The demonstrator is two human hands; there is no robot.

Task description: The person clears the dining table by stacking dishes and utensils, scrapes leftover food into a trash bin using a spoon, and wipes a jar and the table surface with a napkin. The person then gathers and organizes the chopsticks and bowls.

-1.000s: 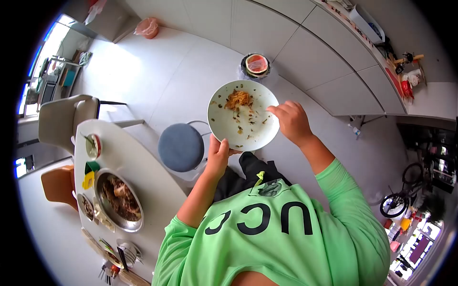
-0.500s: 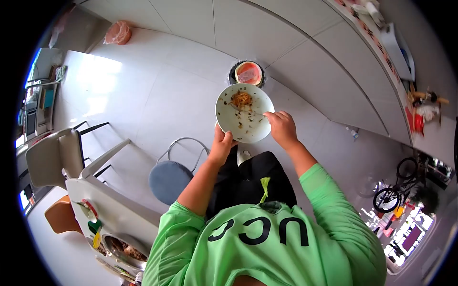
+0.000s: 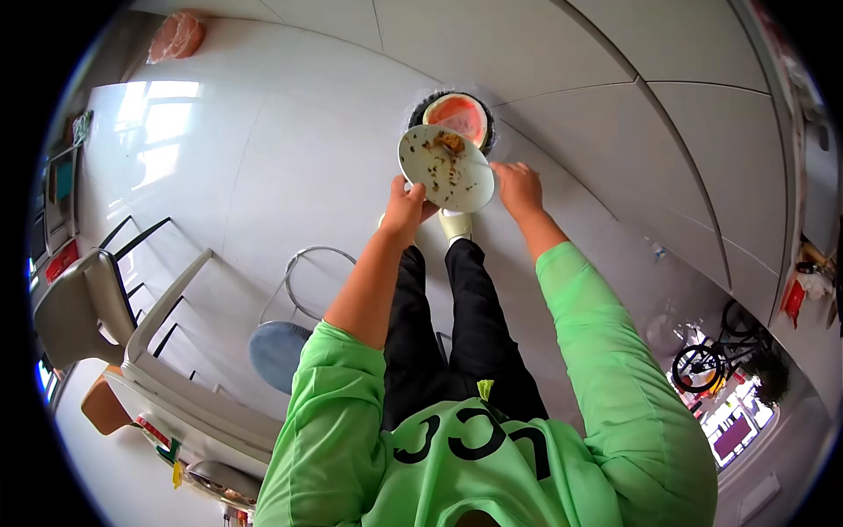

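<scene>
Head cam (only view rn): got a white plate (image 3: 474, 190) in the left grip (image 3: 407, 207), thumb over the near-left rim, fingers curled under. Held tilted, just this side of a dark bin (image 3: 492, 126) on the floor, far edge overlapping a watermelon rind (image 3: 459, 112) in view; can't tell re: actual contact. Right grip (image 3: 518, 186) at the plate's right side, pinched closed, apparently on a thin pale utensil (image 3: 479, 164) reaching over the plate; can't make out what kind tbh.

Progress-wise: plate lifted & tipped, so prob partway at best. Far from clean: one orange-brown food clump (image 3: 450, 142) up by the far edge, plus lots of dark scraps (image 3: 436, 163) across the middle. Can't spot any on the visible pink of the rind, fwiw; can't see deeper in the bin.
</scene>
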